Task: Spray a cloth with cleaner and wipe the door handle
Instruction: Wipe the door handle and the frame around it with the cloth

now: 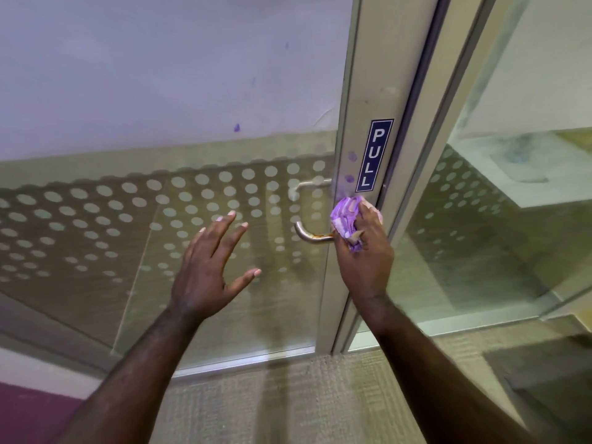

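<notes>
A silver lever door handle (307,233) sticks out from the metal door frame (358,123), with a brownish smear near its base. My right hand (365,257) is shut on a crumpled purple cloth (345,219) and presses it against the base of the handle, just below a blue PULL sign (374,155). My left hand (213,270) hovers open, fingers spread, in front of the glass to the left of the handle and touches nothing. No spray bottle is in view.
The glass door panel (160,219) carries a frosted band of dots. A second handle (307,185) shows through the glass on the far side. Purple smudges (350,168) mark the frame. Another glass panel (480,235) stands to the right, with carpet (288,395) underfoot.
</notes>
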Tool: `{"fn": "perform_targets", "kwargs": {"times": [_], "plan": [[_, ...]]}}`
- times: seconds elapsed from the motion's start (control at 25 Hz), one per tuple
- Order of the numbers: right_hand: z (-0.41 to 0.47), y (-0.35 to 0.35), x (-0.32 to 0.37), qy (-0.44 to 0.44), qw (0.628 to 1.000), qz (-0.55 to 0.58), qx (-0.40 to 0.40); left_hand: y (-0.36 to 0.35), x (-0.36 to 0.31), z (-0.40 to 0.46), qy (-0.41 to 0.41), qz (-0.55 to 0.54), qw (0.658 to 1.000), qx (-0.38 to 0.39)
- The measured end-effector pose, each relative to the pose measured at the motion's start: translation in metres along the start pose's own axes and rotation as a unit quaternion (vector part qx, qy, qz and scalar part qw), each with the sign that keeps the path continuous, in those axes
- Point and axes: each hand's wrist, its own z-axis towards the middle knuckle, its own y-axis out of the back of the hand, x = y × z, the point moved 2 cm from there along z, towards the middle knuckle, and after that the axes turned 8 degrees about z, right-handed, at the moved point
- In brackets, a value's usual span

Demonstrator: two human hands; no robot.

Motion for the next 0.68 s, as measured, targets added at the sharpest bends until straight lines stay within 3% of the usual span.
{"fn": "perform_targets", "kwargs": {"times": [0.24,0.44,0.56,0.68], "plan": [[-0.001,-0.001,0.004,0.026,0.998,-0.057,-0.004,-0.005,0.004,0.036,-0.194,0.032,0.980,0.004],[0.002,0.002,0.003,0.062,0.994,-0.083,0.017,-0.006,0.015,0.071,-0.345,0.045,0.938,-0.010],[0.004,0.003,0.004,0.039,0.997,-0.057,0.018,-0.014,0.019,0.083,-0.390,0.052,0.919,-0.019],[0.002,0.002,0.003,-0.024,0.996,-0.032,0.083,-0.022,0.020,0.084,-0.381,0.043,0.923,-0.021]]}}
